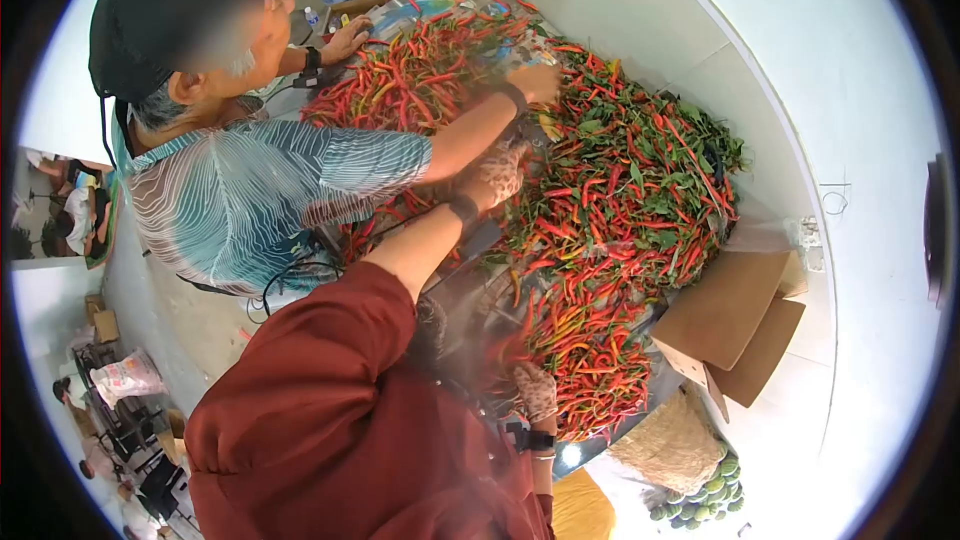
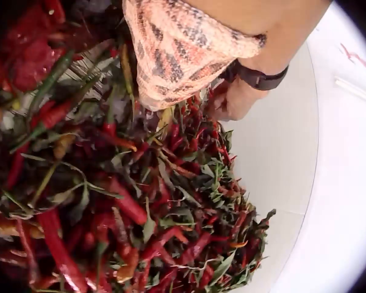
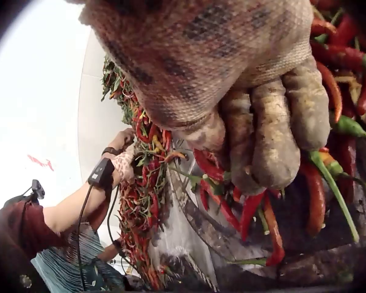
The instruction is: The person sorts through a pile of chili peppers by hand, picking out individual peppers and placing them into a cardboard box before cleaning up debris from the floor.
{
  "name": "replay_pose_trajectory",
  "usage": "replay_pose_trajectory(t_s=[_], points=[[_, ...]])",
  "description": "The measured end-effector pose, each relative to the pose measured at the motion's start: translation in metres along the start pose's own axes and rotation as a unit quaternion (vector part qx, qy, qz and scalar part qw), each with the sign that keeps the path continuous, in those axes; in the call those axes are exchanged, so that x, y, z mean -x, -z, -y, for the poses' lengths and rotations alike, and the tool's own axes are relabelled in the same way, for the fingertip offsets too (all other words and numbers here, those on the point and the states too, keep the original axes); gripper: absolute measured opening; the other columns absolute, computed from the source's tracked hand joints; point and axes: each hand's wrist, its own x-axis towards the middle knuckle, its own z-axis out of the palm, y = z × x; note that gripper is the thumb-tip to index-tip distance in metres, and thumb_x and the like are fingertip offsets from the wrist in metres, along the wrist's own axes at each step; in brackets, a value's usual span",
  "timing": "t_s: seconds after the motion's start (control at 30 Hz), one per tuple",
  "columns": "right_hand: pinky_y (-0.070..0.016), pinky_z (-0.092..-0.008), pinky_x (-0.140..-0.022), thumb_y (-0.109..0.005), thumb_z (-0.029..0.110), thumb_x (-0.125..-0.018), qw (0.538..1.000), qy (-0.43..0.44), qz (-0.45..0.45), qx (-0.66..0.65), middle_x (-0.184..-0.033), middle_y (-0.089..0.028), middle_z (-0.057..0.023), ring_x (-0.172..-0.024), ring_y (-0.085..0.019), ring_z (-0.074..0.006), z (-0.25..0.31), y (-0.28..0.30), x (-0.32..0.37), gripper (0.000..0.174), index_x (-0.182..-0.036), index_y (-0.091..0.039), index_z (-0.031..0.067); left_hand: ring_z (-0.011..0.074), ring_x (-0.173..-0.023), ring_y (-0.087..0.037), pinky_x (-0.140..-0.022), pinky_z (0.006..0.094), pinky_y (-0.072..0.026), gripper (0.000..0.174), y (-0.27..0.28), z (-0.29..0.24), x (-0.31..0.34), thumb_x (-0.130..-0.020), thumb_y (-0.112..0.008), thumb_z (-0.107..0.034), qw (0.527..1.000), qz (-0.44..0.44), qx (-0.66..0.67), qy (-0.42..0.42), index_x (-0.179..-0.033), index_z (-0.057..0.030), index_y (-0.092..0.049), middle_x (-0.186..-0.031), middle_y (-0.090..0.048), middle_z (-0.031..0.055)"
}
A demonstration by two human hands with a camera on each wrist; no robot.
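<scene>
My right hand [image 3: 232,79], in a patterned fingerless glove, curls its stained fingers over several red chillies [image 3: 271,229] that poke out below the fingertips. In the head view it lies low at the left edge of the chilli heap [image 1: 600,360]. My left hand [image 1: 495,180], gloved alike, reaches in among chillies at the middle of the table, near the leafy part of the pile [image 1: 640,160]. Red chillies with stalks and leaves [image 2: 128,207] fill the left wrist view beside that glove [image 2: 177,52]; its fingers are hidden.
Another person in a patterned shirt [image 1: 290,170] reaches across, one bare hand [image 1: 535,83] close beyond my left. More chillies [image 1: 400,80] lie before them. An open cardboard box [image 1: 725,315] stands at the right by the wall, with a sack [image 1: 670,445] and round green fruits [image 1: 710,500] below.
</scene>
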Motion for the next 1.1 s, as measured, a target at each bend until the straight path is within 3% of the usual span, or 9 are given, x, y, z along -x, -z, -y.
replay_pose_trajectory(t_s=[0.07,0.1,0.27,0.47,0.5,0.63,0.73,0.87,1.1], points=[[-0.0497,-0.0364,-0.078,-0.053,0.02,-0.088,0.999,-0.045,0.008,-0.005,-0.099,-0.066,-0.0157,-0.09,-0.063,-0.031,0.008,0.003,-0.004,0.025,-0.096,-0.065,0.0,0.0375,-0.132,-0.028,-0.104,0.0503,-0.0293,0.05,0.004,-0.016,0.033,-0.085,-0.053,-0.019,0.976,-0.102,-0.183,-0.067,-0.134,-0.0149,-0.045,-0.144,-0.032,0.0164],[-0.0504,-0.0362,-0.077,-0.052,0.019,-0.088,0.999,-0.001,0.021,0.042,-0.1,-0.065,-0.0157,-0.09,-0.063,-0.0305,0.043,0.021,-0.006,0.025,-0.097,-0.065,0.0002,0.0381,-0.131,-0.028,-0.104,0.0527,-0.0269,0.046,-0.01,-0.007,0.036,-0.084,-0.052,-0.015,0.979,-0.116,-0.148,-0.082,-0.13,-0.0182,-0.05,-0.142,-0.034,0.0146],[-0.0515,-0.0335,-0.071,-0.05,0.018,-0.088,0.98,0.116,0.021,0.162,-0.096,-0.066,-0.015,-0.083,-0.065,-0.0271,0.016,0.012,-0.006,0.024,-0.097,-0.065,0.0018,0.0363,-0.13,-0.03,-0.106,0.0514,-0.0231,0.048,-0.016,-0.008,0.082,-0.082,-0.051,-0.009,0.986,-0.006,-0.107,-0.128,-0.128,-0.0175,-0.052,-0.14,-0.037,0.0143],[-0.0513,-0.0308,-0.069,-0.051,0.016,-0.087,0.994,-0.09,-0.001,-0.065,-0.09,-0.067,-0.0115,-0.078,-0.065,-0.0226,0.003,-0.005,-0.002,0.022,-0.098,-0.065,0.0024,0.0338,-0.135,-0.025,-0.11,0.0529,-0.0183,0.051,-0.026,-0.007,0.128,-0.08,-0.051,-0.006,0.97,0.057,-0.113,-0.207,-0.13,-0.0163,-0.051,-0.143,-0.034,0.0112],[-0.0509,-0.0317,-0.07,-0.052,0.019,-0.089,0.997,0.052,-0.03,0.05,-0.089,-0.067,-0.0132,-0.078,-0.065,-0.0222,0.003,-0.002,0.0,0.024,-0.099,-0.065,0.0016,0.0333,-0.135,-0.026,-0.11,0.0502,-0.0214,0.049,-0.026,-0.004,0.134,-0.081,-0.051,-0.007,0.969,0.025,-0.092,-0.23,-0.13,-0.0133,-0.051,-0.144,-0.033,0.0113],[-0.0501,-0.0337,-0.069,-0.052,0.019,-0.091,0.998,-0.048,-0.026,-0.007,-0.091,-0.067,-0.0149,-0.078,-0.065,-0.0248,0.021,0.006,-0.001,0.025,-0.104,-0.063,0.0004,0.0302,-0.125,-0.04,-0.102,0.0385,-0.0374,0.045,-0.016,0.013,0.162,-0.083,-0.048,-0.003,0.968,-0.009,0.132,-0.212,-0.128,-0.0083,-0.051,-0.138,-0.04,0.0119],[-0.05,-0.0342,-0.068,-0.052,0.02,-0.091,0.981,-0.113,-0.065,-0.143,-0.091,-0.067,-0.0156,-0.078,-0.065,-0.0265,0.073,0.036,-0.009,0.025,-0.104,-0.064,0.0023,0.0289,-0.12,-0.045,-0.099,0.0375,-0.0405,0.042,0.001,0.022,0.198,-0.084,-0.051,-0.004,0.985,-0.063,0.039,-0.156,-0.126,-0.0092,-0.052,-0.134,-0.043,0.0129],[-0.0507,-0.0375,-0.071,-0.053,0.018,-0.089,0.991,0.056,-0.107,0.058,-0.098,-0.065,-0.0157,-0.081,-0.064,-0.0313,0.077,0.035,-0.041,0.029,-0.115,-0.058,0.007,0.032,-0.122,-0.04,-0.102,0.0426,-0.0357,0.048,-0.01,0.023,0.228,-0.085,-0.059,-0.018,0.995,0.011,-0.044,-0.085,-0.131,-0.0147,-0.047,-0.134,-0.04,0.0149],[-0.0475,-0.0422,-0.083,-0.049,0.027,-0.085,0.981,-0.059,0.044,0.178,-0.106,-0.064,-0.0136,-0.094,-0.061,-0.0334,0.066,0.008,-0.066,0.034,-0.112,-0.061,0.0118,0.0325,-0.118,-0.041,-0.098,0.0417,-0.0375,0.052,-0.045,0.051,0.237,-0.081,-0.062,-0.015,0.988,-0.027,-0.074,-0.132,-0.13,-0.0121,-0.044,-0.132,-0.04,0.0135]])
